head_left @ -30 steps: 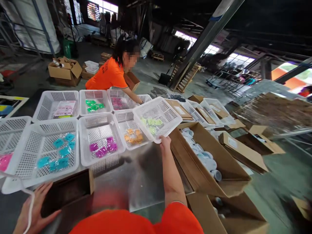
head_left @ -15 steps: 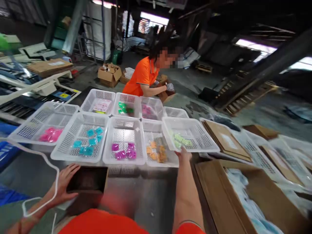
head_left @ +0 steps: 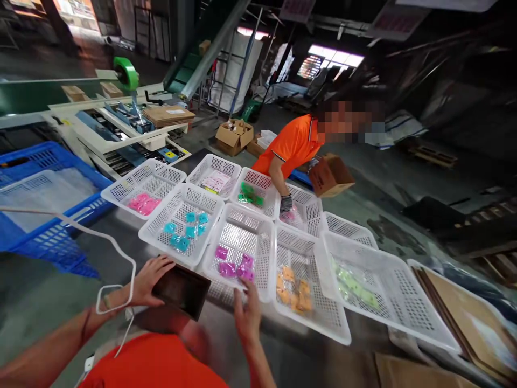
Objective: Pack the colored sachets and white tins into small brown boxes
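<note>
I've got my left hand (head_left: 147,283) clasping an unclosed brown cardboard box (head_left: 182,292), spread right hand (head_left: 247,312) beside unpicked plastic-wrapped purple packets (head_left: 227,269).

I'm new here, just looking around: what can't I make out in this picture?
All in the head view:
What the dark box by the left hand contains: shadow hides its inside.
Print on the pink sheet: too small.
Whether the right hand touches the purple packs: angle and blur.
What the co-worker's glove holds: the glove covers it.
The remaining cardboard: cut off by the bottom edge.
</note>
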{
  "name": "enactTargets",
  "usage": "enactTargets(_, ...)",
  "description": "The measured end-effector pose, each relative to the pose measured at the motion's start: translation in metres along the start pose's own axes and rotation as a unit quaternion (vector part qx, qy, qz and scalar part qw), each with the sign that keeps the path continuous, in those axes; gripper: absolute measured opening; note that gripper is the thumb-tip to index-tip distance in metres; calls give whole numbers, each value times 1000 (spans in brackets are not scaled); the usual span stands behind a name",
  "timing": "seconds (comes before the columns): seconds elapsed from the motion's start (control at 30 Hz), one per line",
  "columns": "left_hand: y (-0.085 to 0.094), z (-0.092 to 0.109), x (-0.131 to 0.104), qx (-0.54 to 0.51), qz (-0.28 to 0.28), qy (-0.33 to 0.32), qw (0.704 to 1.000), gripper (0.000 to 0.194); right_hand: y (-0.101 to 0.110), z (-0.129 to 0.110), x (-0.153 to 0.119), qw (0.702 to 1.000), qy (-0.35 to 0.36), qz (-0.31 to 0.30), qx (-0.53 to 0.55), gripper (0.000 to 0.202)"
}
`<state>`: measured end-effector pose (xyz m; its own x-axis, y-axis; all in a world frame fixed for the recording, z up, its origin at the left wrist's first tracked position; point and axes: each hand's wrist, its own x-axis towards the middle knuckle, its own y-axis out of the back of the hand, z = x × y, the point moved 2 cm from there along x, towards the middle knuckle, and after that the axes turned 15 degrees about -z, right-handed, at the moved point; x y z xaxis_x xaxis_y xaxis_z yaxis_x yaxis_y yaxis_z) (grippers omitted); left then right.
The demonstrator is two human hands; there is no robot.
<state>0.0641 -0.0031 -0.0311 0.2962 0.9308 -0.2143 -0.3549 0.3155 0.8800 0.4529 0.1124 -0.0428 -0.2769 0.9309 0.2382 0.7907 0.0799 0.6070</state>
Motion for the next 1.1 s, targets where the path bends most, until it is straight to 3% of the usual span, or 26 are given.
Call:
enactTargets(0.07,-5,-4,3,-11,1,-15,1000,109,-59,-34,-10,997,37,-64,-28,45)
enactTargets(0.13,-9,-7,8,-25,-5,-24,999,112,-103,-58,-14,987,10,-137,-84,51)
enactTargets(0.2,-13,-10,13,-39,-12,-22,999,114,-130,-71,-14,965,-50,-207,-155,63)
enactTargets(0.27,-15,-11,19,-53,-18,-19,998,117,-142,-76,-14,940,-94,-251,-212,75)
enactTargets(0.33,-16,-12,25,-72,-30,-35,996,123,-142,-77,-12,931,-104,-256,-240,78)
enactTargets(0.47,-11,-19,29,-112,-25,-94,989,137,-134,-74,-15,942,-78,-219,-244,71)
enactTargets(0.67,2,-55,-3,-149,13,-156,977,109,-138,-73,-26,951,-89,-170,-243,72)
enactTargets(0.8,0,-94,-37,-185,-10,-97,978,96,-140,-82,-29,943,-111,-174,-260,70)
enactTargets(0.9,-2,-127,-50,-216,-35,-48,975,92,-137,-89,-28,942,-128,-160,-264,66)
enactTargets(1.0,5,-157,-48,-226,-48,-18,973,92,-135,-94,-28,942,-133,-144,-272,66)
enactTargets(1.1,21,-183,-32,-199,-21,-8,980,89,-136,-96,-29,944,-123,-131,-278,66)
